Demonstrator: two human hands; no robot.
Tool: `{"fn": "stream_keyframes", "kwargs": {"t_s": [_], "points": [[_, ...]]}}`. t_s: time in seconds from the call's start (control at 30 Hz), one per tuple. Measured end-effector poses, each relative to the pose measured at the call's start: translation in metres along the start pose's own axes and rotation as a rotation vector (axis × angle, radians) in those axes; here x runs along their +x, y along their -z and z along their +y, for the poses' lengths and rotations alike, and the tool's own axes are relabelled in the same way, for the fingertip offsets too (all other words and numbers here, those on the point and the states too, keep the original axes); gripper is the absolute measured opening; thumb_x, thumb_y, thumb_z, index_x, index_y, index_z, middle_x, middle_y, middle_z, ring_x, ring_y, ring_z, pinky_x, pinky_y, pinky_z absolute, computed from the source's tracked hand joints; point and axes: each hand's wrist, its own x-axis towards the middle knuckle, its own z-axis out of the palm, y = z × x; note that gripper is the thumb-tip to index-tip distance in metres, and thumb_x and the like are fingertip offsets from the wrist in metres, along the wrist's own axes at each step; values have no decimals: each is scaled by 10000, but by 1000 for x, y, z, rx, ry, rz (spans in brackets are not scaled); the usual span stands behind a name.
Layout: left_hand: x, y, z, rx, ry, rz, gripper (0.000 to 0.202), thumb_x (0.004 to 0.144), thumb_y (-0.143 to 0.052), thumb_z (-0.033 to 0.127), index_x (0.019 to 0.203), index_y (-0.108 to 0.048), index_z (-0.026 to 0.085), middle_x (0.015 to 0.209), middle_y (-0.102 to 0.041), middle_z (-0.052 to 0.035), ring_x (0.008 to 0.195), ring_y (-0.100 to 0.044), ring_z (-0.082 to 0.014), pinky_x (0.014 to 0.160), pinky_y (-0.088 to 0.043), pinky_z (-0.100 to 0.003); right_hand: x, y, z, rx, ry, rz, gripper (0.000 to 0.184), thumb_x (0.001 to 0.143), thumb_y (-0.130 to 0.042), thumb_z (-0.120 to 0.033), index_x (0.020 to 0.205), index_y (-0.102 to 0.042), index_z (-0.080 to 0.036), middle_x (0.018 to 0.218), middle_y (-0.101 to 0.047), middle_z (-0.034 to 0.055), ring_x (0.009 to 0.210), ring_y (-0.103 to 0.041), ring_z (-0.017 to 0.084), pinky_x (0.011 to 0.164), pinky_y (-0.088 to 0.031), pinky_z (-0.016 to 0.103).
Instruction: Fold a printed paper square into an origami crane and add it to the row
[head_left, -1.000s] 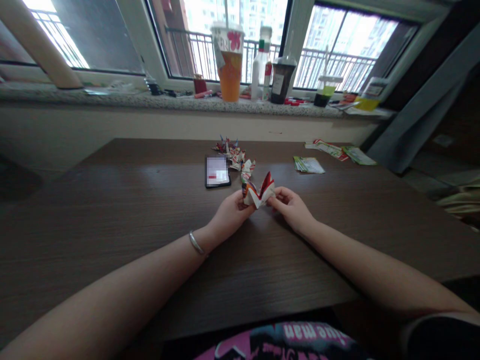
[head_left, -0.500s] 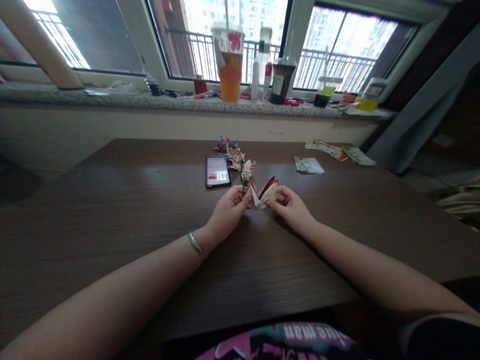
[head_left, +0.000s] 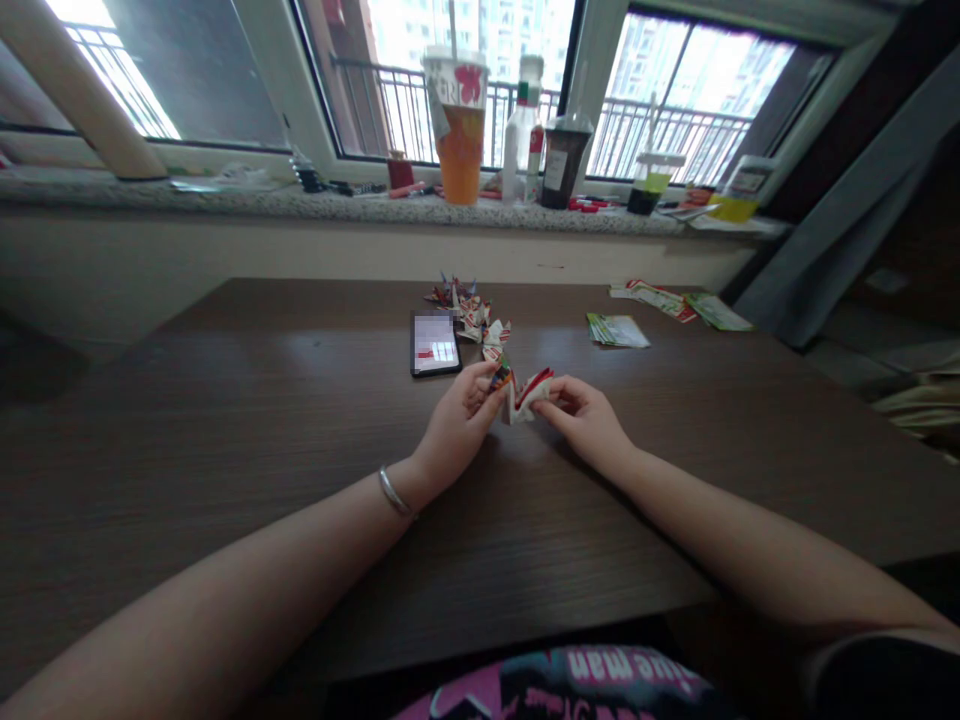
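Note:
Between my two hands is a folded piece of paper (head_left: 522, 405), white outside with red along its inner edges, bent into a V. My left hand (head_left: 461, 410) pinches its left side, where a multicoloured part shows by the fingertips. With thumb and fingers, my right hand (head_left: 585, 412) grips the right flap. Just beyond the paper, several folded paper pieces (head_left: 474, 318) in white, red and purple lie in a line. A phone (head_left: 436, 342) with a lit screen lies left of them.
Right of centre on the brown table (head_left: 300, 430) lies a small stack of printed papers (head_left: 616, 331). More paper strips (head_left: 660, 300) lie farther right. A large orange drink cup (head_left: 460, 140), bottles and other cups stand on the windowsill (head_left: 360, 208).
The folded paper has turned and dipped slightly, with its right flap lower. My left fingers have shifted on its left side, and my right hand has lowered slightly.

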Motion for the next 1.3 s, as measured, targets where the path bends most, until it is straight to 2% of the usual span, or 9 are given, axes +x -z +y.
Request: {"fn": "stream_keyframes", "kwargs": {"t_s": [0.1,0.2,0.3,0.47,0.63,0.9,1.13,1.3], "points": [[-1,0,0,32,-38,40,277,854,-600,225,1115,-545,148,913,-654,-43,721,-607,-106,659,-509,-224,-1,0,1,-36,22,1,168,745,-704,-327,846,-648,-204,780,-684,14,698,-611,142,645,-471,282],[-1,1,1,86,-71,66,225,850,-609,219,1063,-584,149,854,-654,-25,671,-589,-95,640,-505,-220,-2,-1,3,1,33,15,255,741,-719,-340,943,-628,-213,787,-692,12,698,-627,146,666,-489,294],[-1,2,0,113,-92,82,214,852,-608,225,1051,-606,147,907,-661,-37,689,-601,-95,646,-512,-220,-4,-1,2,38,50,29,269,761,-710,-356,977,-628,-219,799,-702,16,710,-639,148,679,-498,296],[-2,3,-2,160,-125,81,214,835,-636,244,1032,-651,163,1000,-669,-53,806,-636,-121,756,-537,-257,-5,-2,-4,-55,103,80,159,777,-695,-351,845,-679,-209,807,-685,28,712,-624,147,660,-495,286],[-2,1,-1,71,-70,49,239,819,-658,269,1032,-664,160,1034,-700,-65,897,-671,-155,841,-546,-296,-6,-2,-3,-127,133,80,152,767,-698,-350,763,-671,-201,754,-660,28,694,-604,153,658,-483,298],[-2,0,-4,29,-26,52,165,802,-669,283,916,-654,165,875,-713,-33,788,-675,-142,740,-551,-261,-6,-6,-3,7,66,41,215,757,-700,-349,929,-637,-237,678,-611,-21,615,-559,129,600,-462,271],[-2,-1,-2,-60,3,24,157,789,-675,278,887,-644,160,879,-710,-34,806,-669,-139,757,-547,-261,-5,-6,-3,6,42,21,215,748,-708,-389,871,-647,-223,706,-624,-9,615,-560,124,579,-457,260],[-3,-1,0,-26,7,-8,165,794,-674,292,881,-641,156,826,-687,-24,723,-643,-121,645,-523,-225,-5,-6,-3,18,40,-21,208,748,-714,-378,846,-649,-206,741,-634,0,631,-568,121,616,-475,267]]}}
